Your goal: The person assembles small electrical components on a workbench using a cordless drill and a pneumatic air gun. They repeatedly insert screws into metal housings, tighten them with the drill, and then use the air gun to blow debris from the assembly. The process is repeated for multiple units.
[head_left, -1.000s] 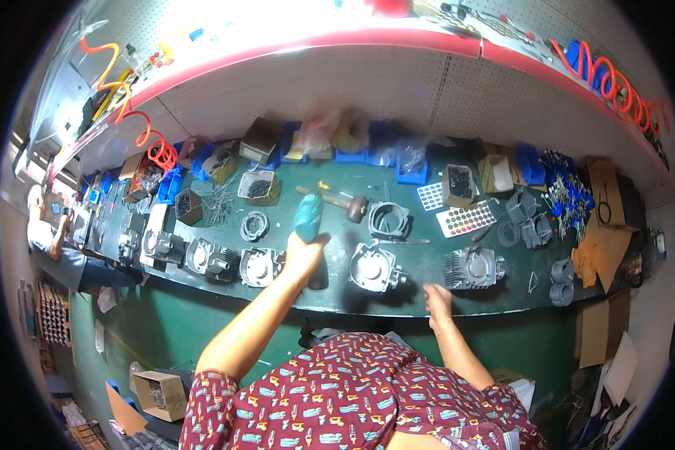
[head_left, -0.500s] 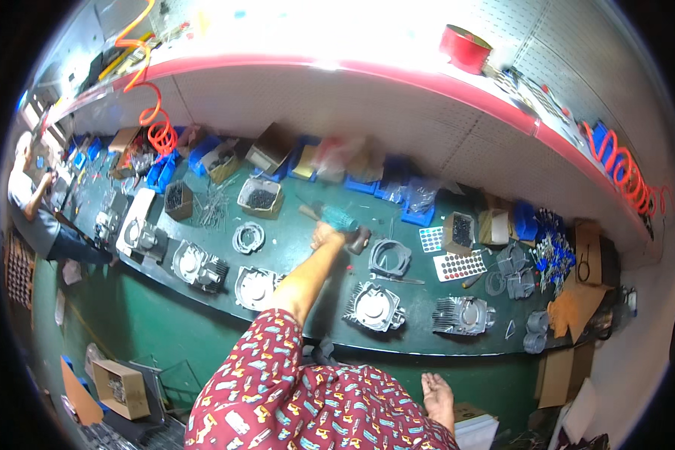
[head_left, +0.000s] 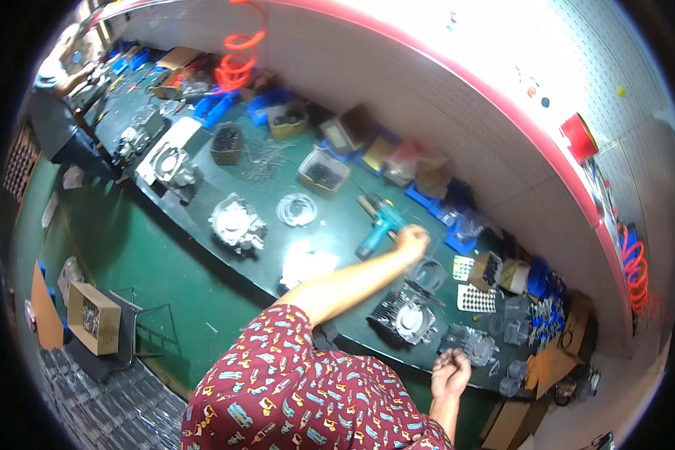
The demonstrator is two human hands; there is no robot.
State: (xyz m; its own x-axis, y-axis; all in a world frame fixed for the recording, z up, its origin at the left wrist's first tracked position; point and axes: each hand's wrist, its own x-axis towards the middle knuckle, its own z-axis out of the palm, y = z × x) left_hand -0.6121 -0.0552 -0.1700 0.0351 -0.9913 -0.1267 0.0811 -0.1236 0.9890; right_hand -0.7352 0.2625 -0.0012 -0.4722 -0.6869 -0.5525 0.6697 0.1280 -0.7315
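My left hand (head_left: 412, 241) reaches across the bench, fingers curled, just right of a teal cordless drill (head_left: 385, 222). Whatever lies under those fingers is hidden. A short tan handle (head_left: 367, 205) shows beside the drill. Close below that hand lies a grey ring-shaped part (head_left: 427, 275). My right hand (head_left: 451, 372) is at the bench's front edge, palm up, fingers loosely bent and nothing visible in it. Just beyond it sits a finned metal engine casting (head_left: 469, 343); another finned casting (head_left: 405, 316) is to its left.
More castings (head_left: 236, 223) line the green bench, with a ring part (head_left: 297, 210) behind. Small-parts boxes (head_left: 324, 172) and blue bins stand along the wall. Dotted cards (head_left: 475, 298) lie at right. A co-worker (head_left: 67, 112) stands far left. Orange coiled hoses (head_left: 236, 64) hang above.
The view has turned and tilted. My left hand has gone from the drill's near left side to its right. My right hand has come up to the bench edge.
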